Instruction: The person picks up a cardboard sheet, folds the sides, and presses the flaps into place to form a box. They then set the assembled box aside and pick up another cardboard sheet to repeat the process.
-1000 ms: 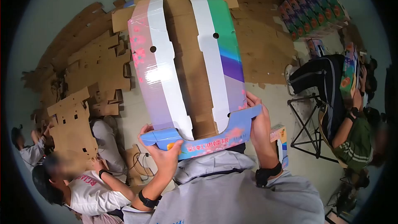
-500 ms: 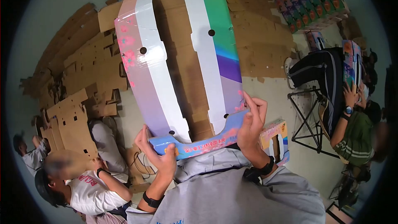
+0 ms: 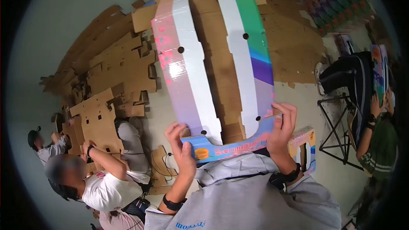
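A long printed cardboard box with a wide gap along its middle stretches away from my body. Its sides are pink and lilac on the left and green and purple on the right, with white flaps and round holes. My left hand grips the near left corner, thumb on the blue end panel with an orange fruit print. At the near right corner, my right hand is closed round the edge. Through the gap brown cardboard shows.
Flattened brown cardboard lies at the left and beyond the box. Seated co-workers are at left and right. Printed boxes stand stacked at the back right. A smaller printed box and a black-framed stool are at the right.
The view has shifted, so the box, my hands and the surroundings appear further right. Both hands still hold the box. The left co-worker's arm has lifted and reaches toward brown cardboard.
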`<move>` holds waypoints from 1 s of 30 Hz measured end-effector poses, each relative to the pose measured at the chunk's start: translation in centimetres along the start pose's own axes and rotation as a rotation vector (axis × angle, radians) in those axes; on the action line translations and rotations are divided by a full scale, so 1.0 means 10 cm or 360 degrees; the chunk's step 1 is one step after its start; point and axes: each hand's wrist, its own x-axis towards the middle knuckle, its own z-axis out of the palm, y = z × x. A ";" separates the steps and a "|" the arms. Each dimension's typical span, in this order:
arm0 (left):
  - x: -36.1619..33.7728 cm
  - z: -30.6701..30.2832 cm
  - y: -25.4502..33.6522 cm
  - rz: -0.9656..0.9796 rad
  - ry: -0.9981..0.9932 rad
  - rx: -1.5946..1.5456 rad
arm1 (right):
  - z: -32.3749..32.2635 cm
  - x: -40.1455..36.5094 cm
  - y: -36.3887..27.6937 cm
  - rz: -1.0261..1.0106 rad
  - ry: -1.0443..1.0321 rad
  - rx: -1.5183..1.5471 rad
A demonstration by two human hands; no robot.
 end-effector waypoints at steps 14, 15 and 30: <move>0.09 0.03 -0.12 0.0075 -0.0002 -0.0239 | -0.11 0.09 -0.03 0.0159 -0.0052 0.0239; 0.11 0.06 -0.11 0.0014 0.0049 -0.0281 | -0.12 0.11 -0.01 0.0168 -0.0090 0.0250; -0.06 0.00 0.12 0.0412 -0.0332 0.0587 | -0.23 0.08 0.09 0.0418 -0.0601 0.0232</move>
